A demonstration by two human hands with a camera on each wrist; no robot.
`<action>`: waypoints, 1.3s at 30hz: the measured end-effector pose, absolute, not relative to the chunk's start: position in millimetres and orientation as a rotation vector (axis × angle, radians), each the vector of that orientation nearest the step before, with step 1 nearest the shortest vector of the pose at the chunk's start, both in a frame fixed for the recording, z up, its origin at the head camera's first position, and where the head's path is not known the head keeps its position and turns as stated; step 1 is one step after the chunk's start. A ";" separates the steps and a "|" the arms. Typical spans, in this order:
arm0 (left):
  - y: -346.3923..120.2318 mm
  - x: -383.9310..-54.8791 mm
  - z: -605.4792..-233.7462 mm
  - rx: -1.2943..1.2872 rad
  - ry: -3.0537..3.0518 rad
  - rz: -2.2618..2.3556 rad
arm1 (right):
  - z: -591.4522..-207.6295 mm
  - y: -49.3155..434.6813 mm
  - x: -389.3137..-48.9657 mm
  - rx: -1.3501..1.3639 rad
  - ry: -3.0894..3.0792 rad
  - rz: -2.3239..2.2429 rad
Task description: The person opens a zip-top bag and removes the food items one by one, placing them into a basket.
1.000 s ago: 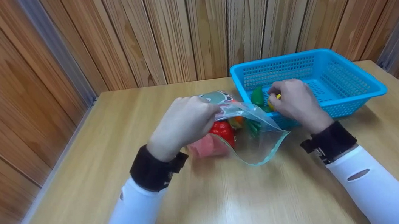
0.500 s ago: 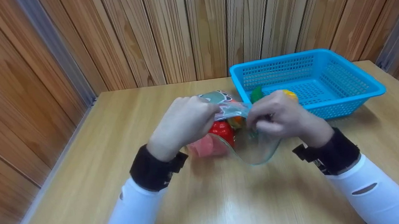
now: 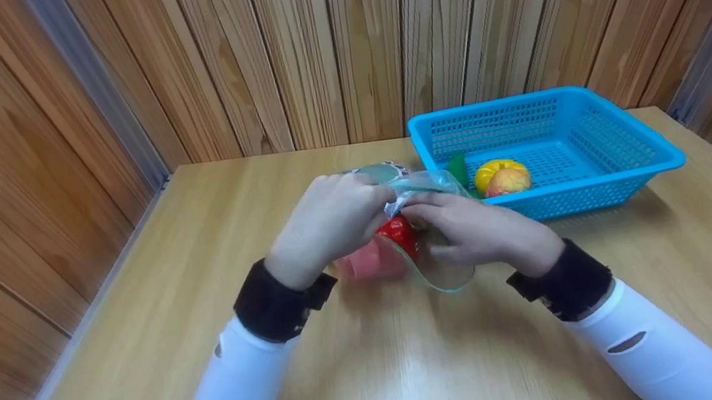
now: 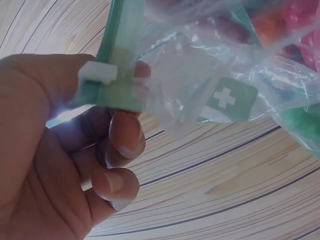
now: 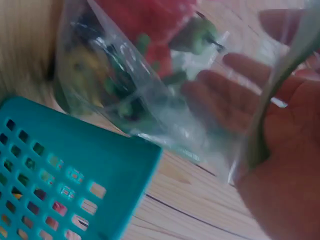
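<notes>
A clear zip bag stands mid-table, its mouth toward me. My left hand pinches one end of its green-edged zip, beside the white slider. My right hand is at the mouth with its fingers straight; in the right wrist view plastic covers the fingers and the bag's rim crosses the palm. Inside the bag show a shiny red piece, a pink piece and a green stemmed piece. The right hand hides part of the contents.
A blue plastic basket stands at the back right, close to the bag. In it lie a yellow ribbed pumpkin-like piece, a peach-like fruit and a green piece. Wood-panelled walls close off the back and left.
My right hand has moved left from the basket to the bag's mouth, fingers now straightened, uncovering the yellow piece and the fruit. The left hand keeps its pinch in nearly the same place.
</notes>
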State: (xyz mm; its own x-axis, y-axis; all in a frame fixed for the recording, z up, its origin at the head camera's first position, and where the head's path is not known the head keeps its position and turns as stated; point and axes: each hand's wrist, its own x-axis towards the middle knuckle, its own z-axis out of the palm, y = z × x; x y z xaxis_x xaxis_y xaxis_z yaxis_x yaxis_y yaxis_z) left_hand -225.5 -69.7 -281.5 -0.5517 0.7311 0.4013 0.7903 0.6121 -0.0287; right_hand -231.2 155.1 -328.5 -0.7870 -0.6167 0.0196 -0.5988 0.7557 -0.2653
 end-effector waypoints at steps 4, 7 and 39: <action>-69.9 -225.4 -281.6 -1.217 -2.465 -0.213 | -339.1 149.4 -232.2 -1.012 2.978 -0.227; -69.9 -224.9 -281.4 -1.219 -2.467 -0.206 | -344.2 148.1 -230.0 -1.026 3.024 -0.132; -73.7 -213.3 -278.0 -1.217 -2.510 -0.234 | -353.2 149.2 -229.6 -0.924 3.269 0.000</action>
State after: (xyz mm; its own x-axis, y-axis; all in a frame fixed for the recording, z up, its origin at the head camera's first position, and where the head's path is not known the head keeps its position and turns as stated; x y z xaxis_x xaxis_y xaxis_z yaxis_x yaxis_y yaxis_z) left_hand -213.3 -73.7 -278.0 -0.5750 0.7290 0.3713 0.7851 0.6193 -0.0002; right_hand -229.6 149.2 -353.2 -0.8220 -0.5151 0.2429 -0.5151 0.8544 0.0687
